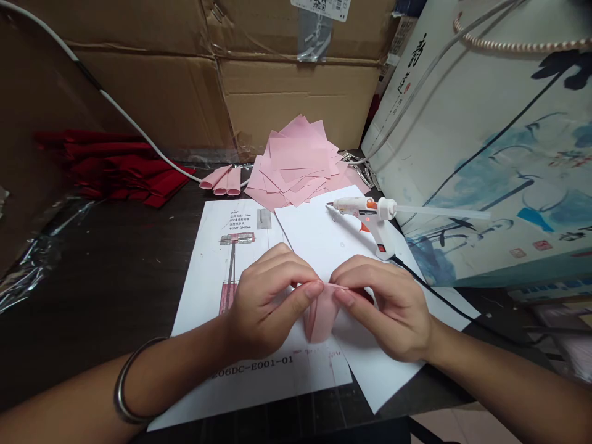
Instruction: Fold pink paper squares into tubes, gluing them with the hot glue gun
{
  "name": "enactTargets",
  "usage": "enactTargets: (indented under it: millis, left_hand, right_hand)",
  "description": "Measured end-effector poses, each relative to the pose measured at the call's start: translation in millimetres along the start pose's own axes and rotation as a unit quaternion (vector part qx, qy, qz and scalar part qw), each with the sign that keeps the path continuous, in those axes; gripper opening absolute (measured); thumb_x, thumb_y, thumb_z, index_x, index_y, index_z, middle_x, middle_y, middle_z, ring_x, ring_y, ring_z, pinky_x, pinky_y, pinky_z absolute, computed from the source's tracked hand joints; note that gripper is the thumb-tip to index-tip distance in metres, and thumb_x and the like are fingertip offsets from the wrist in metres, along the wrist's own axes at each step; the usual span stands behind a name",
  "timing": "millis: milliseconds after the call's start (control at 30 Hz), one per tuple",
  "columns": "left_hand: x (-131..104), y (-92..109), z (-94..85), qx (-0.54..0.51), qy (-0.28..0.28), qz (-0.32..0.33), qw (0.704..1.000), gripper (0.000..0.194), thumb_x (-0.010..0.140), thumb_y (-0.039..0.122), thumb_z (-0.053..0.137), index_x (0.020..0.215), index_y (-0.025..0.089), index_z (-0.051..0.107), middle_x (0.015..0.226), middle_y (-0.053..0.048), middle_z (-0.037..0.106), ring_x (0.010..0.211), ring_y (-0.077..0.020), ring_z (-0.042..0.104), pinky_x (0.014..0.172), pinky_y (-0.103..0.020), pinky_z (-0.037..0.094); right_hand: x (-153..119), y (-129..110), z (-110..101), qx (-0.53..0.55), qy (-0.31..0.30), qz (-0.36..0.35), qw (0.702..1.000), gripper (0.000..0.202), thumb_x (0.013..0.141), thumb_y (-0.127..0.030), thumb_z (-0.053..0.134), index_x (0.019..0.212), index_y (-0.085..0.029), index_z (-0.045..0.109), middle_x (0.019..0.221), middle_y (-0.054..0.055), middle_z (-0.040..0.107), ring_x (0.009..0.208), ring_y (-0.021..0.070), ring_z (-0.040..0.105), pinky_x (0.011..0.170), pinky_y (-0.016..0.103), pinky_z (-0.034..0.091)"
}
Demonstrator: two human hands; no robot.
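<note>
Between my two hands is a piece of pink paper (322,317), bent round into a loop or tube above the white sheets. My left hand (272,302) pinches its upper left edge between thumb and forefinger. On the other side, my right hand (386,305) pinches the upper right edge the same way. Just beyond my hands a white glue gun (365,216) lies on a blank white sheet (305,225), its nozzle pointing left and a clear glue stick (444,213) sticking out behind. A printed sheet (198,296) lies partly under my left hand.
A heap of pink paper pieces (296,157) lies at the back, with several rolled pink tubes (226,180) to its left. Folded red pieces (111,163) sit farther left. Metal clips (365,169) lie by the decorated white panel (485,154). A black cord (444,293) runs right from the glue gun.
</note>
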State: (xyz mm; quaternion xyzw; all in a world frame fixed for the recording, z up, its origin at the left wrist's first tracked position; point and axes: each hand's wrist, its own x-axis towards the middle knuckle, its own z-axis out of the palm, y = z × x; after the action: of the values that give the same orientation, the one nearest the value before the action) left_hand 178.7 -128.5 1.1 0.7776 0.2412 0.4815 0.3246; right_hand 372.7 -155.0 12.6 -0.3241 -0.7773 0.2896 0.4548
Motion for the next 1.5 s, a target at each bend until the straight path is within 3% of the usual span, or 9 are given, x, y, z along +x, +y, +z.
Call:
enactTargets:
  millis: [300,567,667,867,1067,1233,1400,1500]
  left_hand:
    - [4,-4,3.9,-0.011,-0.027,-0.041,0.999,0.013,0.084,0.015,0.058,0.073,0.018,0.063,0.063,-0.001,0.061,0.06,-0.0138,0.051,0.059,-0.029,0.043]
    - [4,-4,2.9,-0.125,-0.041,-0.215,0.968,0.019,0.087,0.024,0.059,0.071,0.017,0.062,0.068,0.0,0.06,0.064,-0.0119,0.052,0.061,-0.025,0.042]
    - [6,-3,3.2,-0.164,-0.046,-0.253,0.952,0.018,0.088,0.026,0.06,0.073,0.016,0.065,0.071,0.0,0.062,0.066,-0.0118,0.053,0.063,-0.024,0.043]
    - [7,-3,4.0,-0.17,-0.034,-0.274,0.946,0.033,0.094,0.036,0.051,0.071,0.016,0.063,0.065,0.001,0.057,0.062,-0.0104,0.05,0.059,-0.023,0.04]
    - [3,-5,7.0,-0.195,-0.061,-0.297,0.933,0.019,0.085,0.032,0.067,0.098,0.018,0.065,0.081,-0.001,0.069,0.072,-0.0125,0.06,0.065,-0.023,0.045]
    - [4,-4,6.2,-0.169,-0.095,-0.298,0.935,0.016,0.088,0.032,0.062,0.09,0.017,0.066,0.076,-0.001,0.066,0.064,-0.0093,0.056,0.059,-0.02,0.044]
    - [6,-3,-1.0,-0.138,-0.093,-0.306,0.937,0.021,0.09,0.034,0.058,0.085,0.016,0.067,0.069,-0.001,0.067,0.064,-0.011,0.06,0.061,-0.022,0.047]
    - [8,-6,-5.7,-0.088,-0.085,-0.294,0.948,0.024,0.091,0.034,0.057,0.078,0.016,0.067,0.058,0.001,0.061,0.053,-0.0095,0.052,0.051,-0.021,0.04]
  right_hand:
    - [-3,4,-2,0.041,-0.052,0.103,0.992,0.017,0.092,-0.021,0.049,0.077,-0.019,0.057,0.069,0.0,0.057,0.06,0.0127,0.051,0.056,0.028,0.038]
    - [-3,5,0,0.09,-0.026,0.178,0.98,0.023,0.093,-0.025,0.051,0.071,-0.018,0.053,0.061,-0.004,0.047,0.055,0.0097,0.038,0.051,0.025,0.03]
    - [-3,6,0,0.091,-0.02,0.187,0.978,0.023,0.093,-0.027,0.052,0.073,-0.018,0.054,0.062,-0.004,0.046,0.055,0.0095,0.038,0.051,0.025,0.03]
    - [-3,9,2,0.077,0.017,0.182,0.98,0.022,0.095,-0.027,0.051,0.076,-0.018,0.056,0.06,-0.005,0.045,0.054,0.0079,0.039,0.05,0.022,0.031]
    - [-3,11,2,0.097,0.087,0.21,0.969,0.02,0.095,-0.031,0.055,0.079,-0.02,0.06,0.055,-0.008,0.044,0.045,0.006,0.034,0.043,0.021,0.027]
    - [-4,12,4,0.071,0.076,0.231,0.967,0.017,0.087,-0.032,0.066,0.077,-0.018,0.064,0.061,-0.003,0.055,0.049,0.0075,0.043,0.045,0.023,0.03]
    - [-1,12,3,0.065,0.166,0.217,0.96,0.02,0.088,-0.031,0.065,0.074,-0.018,0.06,0.056,-0.006,0.051,0.047,0.0055,0.042,0.043,0.02,0.03]
    - [1,14,0,0.066,0.19,0.241,0.949,0.02,0.088,-0.037,0.065,0.08,-0.019,0.063,0.06,-0.005,0.055,0.043,0.0038,0.036,0.041,0.02,0.028]
